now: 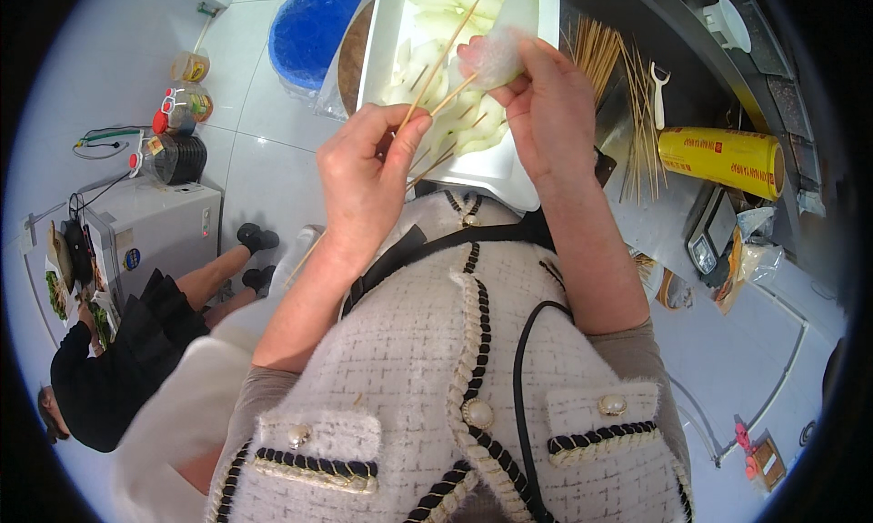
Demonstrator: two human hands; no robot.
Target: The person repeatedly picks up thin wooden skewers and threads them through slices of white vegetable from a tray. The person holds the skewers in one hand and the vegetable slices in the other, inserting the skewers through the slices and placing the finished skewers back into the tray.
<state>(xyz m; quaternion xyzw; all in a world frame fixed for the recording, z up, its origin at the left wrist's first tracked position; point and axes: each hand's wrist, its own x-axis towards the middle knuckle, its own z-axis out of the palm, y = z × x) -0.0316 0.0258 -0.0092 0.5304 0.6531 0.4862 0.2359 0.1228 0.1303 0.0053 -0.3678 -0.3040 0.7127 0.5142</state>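
Observation:
My left hand pinches thin bamboo skewers between thumb and fingers. One skewer points up and away over the tray; another meets the lower edge of a thin, translucent pale green vegetable slice. How far it has entered the slice cannot be seen clearly. That slice lies across the fingers of my right hand, the thumb pressing on its near face. Below both hands is a white plastic tray holding more pale green slices, several with skewers through them.
Right of the tray, loose bamboo skewers, a white peeler, a yellow plastic wrap roll and a scale lie on a metal counter. Left are a blue tub and a person in black beside a white appliance.

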